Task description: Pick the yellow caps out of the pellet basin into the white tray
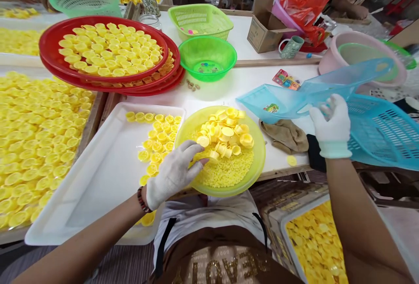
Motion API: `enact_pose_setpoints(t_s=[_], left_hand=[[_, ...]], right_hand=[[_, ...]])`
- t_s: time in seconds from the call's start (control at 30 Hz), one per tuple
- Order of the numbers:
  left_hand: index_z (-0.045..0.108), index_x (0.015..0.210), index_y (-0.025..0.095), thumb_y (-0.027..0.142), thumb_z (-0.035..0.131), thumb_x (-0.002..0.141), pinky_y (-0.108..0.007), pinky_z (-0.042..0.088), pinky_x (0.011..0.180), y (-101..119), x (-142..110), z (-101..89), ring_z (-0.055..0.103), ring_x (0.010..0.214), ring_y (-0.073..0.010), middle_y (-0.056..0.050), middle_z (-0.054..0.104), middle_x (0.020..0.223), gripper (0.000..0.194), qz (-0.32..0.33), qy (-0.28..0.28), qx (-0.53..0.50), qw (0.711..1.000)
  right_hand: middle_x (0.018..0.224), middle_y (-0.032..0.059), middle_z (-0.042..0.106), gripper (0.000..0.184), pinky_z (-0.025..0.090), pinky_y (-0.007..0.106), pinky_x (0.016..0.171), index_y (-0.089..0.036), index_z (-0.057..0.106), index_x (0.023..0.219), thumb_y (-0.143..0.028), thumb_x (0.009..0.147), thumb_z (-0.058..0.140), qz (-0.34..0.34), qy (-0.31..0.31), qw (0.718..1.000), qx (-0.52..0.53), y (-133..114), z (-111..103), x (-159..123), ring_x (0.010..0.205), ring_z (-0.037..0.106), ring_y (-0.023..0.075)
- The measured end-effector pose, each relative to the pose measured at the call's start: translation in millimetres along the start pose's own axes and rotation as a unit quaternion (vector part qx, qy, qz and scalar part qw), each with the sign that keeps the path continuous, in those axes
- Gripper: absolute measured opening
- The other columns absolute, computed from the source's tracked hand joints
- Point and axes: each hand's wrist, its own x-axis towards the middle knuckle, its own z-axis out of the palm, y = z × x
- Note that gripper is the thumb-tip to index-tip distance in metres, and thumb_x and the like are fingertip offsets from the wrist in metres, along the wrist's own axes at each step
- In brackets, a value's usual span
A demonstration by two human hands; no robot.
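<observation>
Tray (98, 183), smooth white plastic, had round yellow cups (162, 137) along its right side. Left hand (173, 171), knit-gloved, reached over bowl (259, 153); grip part open, fingertips at heaped cups (227, 133), hold unclear. Bowl: round yellow plastic, cups on coarse granules (225, 174). Right hand (332, 126) was raised, fingers bent, grip open, empty, near translucent blue scoop (281, 96).

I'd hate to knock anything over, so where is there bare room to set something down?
The white tray is bare left of its yellow cups. The tabletop is free between the bright green bowl, yellow bowl and blue scoop. It's crowded right, around the blue basket.
</observation>
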Motion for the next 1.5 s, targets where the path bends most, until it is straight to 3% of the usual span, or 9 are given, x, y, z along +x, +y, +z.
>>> enact_pose_setpoints(t_s=[0.1,0.2,0.27,0.37,0.63,0.9,1.13,1.3,1.5], left_hand=[[0.060,0.109,0.018,0.033,0.055,0.097,-0.033,0.054,0.076,8.6,6.1,7.9,0.064,0.089,-0.0194,-0.007,0.066,0.104,0.020,0.046,-0.040,0.027,0.998],[0.061,0.101,0.018,0.019,0.048,0.097,-0.032,0.052,0.075,12.0,6.3,8.3,0.062,0.084,-0.0176,-0.006,0.066,0.096,0.014,0.137,-0.057,0.086,0.985],[0.061,0.096,0.018,0.014,0.047,0.094,-0.033,0.051,0.071,11.9,0.3,3.6,0.061,0.079,-0.0178,-0.006,0.066,0.095,0.015,0.197,-0.059,0.140,0.969],[0.060,0.092,0.018,0.017,0.050,0.092,-0.034,0.049,0.065,11.4,-12.5,-7.0,0.059,0.074,-0.0180,-0.006,0.066,0.094,0.010,0.215,-0.062,0.158,0.962],[0.060,0.107,0.016,0.043,0.060,0.091,-0.042,0.054,0.080,16.4,-8.9,-4.2,0.064,0.092,-0.0257,-0.010,0.065,0.104,0.031,0.013,-0.064,0.064,0.996],[0.059,0.101,0.018,0.025,0.060,0.086,-0.037,0.052,0.079,20.8,-8.7,5.8,0.065,0.091,-0.0224,-0.006,0.067,0.101,0.017,-0.038,-0.089,0.015,0.995],[0.058,0.099,0.021,0.027,0.061,0.085,-0.036,0.051,0.077,23.2,-8.1,13.0,0.065,0.088,-0.0216,-0.004,0.068,0.096,0.016,-0.038,-0.059,0.019,0.997],[0.058,0.103,0.021,0.023,0.062,0.084,-0.036,0.052,0.084,25.1,-6.6,13.3,0.066,0.093,-0.0216,-0.003,0.068,0.098,0.020,-0.043,-0.056,-0.015,0.997],[0.057,0.107,0.023,0.034,0.062,0.089,-0.037,0.051,0.088,18.2,-14.0,11.2,0.065,0.105,-0.0233,-0.005,0.069,0.112,0.022,-0.046,-0.058,-0.060,0.995]], right_hand=[[0.100,0.0106,0.074,0.030,0.056,0.034,0.082,-0.017,0.071,0.113,-0.036,0.093,0.060,-0.001,-0.098,0.991,0.086,-37.4,-9.9,-37.0,0.087,0.071,0.0198],[0.092,0.0046,0.075,0.019,0.057,0.033,0.077,-0.022,0.073,0.101,-0.033,0.092,0.061,-0.097,-0.336,0.926,0.144,-85.7,-5.5,-82.1,0.082,0.070,0.0187],[0.091,0.0035,0.073,0.019,0.055,0.033,0.081,-0.022,0.072,0.098,-0.029,0.096,0.055,-0.183,-0.451,0.864,0.130,-110.3,4.1,-107.6,0.087,0.069,0.0183],[0.093,0.0064,0.070,0.021,0.052,0.034,0.078,-0.018,0.068,0.099,-0.026,0.098,0.049,-0.210,-0.518,0.829,-0.013,-131.6,19.3,-129.3,0.089,0.067,0.0213],[0.113,0.0122,0.061,0.035,0.048,0.035,0.067,-0.016,0.059,0.118,-0.038,0.090,0.059,-0.206,-0.541,0.785,-0.219,-159.5,40.7,-128.4,0.085,0.067,0.0260],[0.097,0.0098,0.065,0.015,0.047,0.034,0.077,-0.016,0.064,0.096,-0.015,0.087,0.052,-0.215,-0.561,0.795,-0.081,-139.4,63.5,-124.6,0.086,0.062,0.0222],[0.096,0.0072,0.066,0.015,0.050,0.036,0.086,-0.019,0.063,0.097,-0.013,0.093,0.049,-0.256,-0.466,0.835,0.145,-150.3,49.1,-121.2,0.094,0.062,0.0208],[0.108,0.0094,0.068,0.021,0.052,0.036,0.088,-0.018,0.060,0.114,-0.017,0.096,0.051,-0.276,-0.433,0.842,0.166,-158.5,41.4,-123.6,0.101,0.063,0.0219],[0.094,0.0048,0.071,0.014,0.054,0.033,0.081,-0.020,0.063,0.099,-0.016,0.097,0.050,-0.250,-0.391,0.873,0.149,-144.8,34.9,-118.2,0.089,0.067,0.0186]])
